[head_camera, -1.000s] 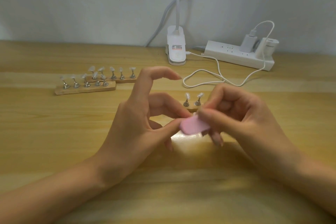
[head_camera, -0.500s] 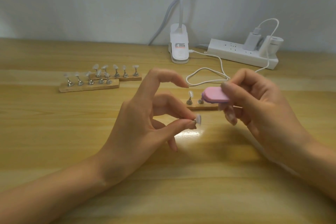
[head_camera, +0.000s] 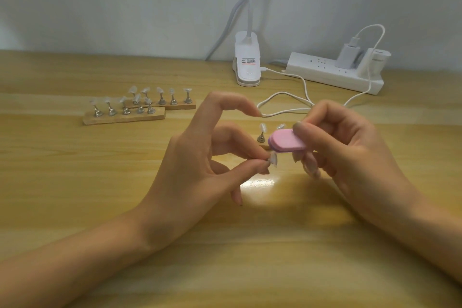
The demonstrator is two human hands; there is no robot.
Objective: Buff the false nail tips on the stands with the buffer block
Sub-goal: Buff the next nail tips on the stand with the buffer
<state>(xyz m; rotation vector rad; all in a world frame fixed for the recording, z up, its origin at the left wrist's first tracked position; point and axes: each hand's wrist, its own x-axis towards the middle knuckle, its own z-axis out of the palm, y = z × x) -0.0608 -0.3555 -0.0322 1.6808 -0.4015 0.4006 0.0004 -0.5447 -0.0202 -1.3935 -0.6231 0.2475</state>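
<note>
At table centre: left hand [head_camera: 195, 170] and right hand [head_camera: 350, 155] are raised just over the wooden table [head_camera: 75, 182], fingertips facing each other.
Left hand: thumb and a fingertip pinch one clear nail tip [head_camera: 274, 159]. The mount under it is hidden in the pinch. Index finger is arched up and free; the other fingers are loosely curled.
Right hand: thumb on top and fingers underneath grip the pink buffer block [head_camera: 287, 142]. A purple layer shows along its lower edge.
Block vs tip: the block's rounded end sits just above and to the right of the held tip. Cannot tell if they touch.
Behind hands: small stand [head_camera: 263, 144] mostly hidden. One upright holder [head_camera: 261, 131] with a clear tip is in view, and a second tip [head_camera: 281, 126] peeks over the block.
Far left: front strip [head_camera: 125, 116] and back strip [head_camera: 176, 107], both wooden, lie close together. Each carries a row of metal holders topped with clear tips.
Back edge: white clip lamp base [head_camera: 247, 65] and a power strip [head_camera: 332, 76] with plugs in. A white cable [head_camera: 282, 94] loops on the table near the hands.
</note>
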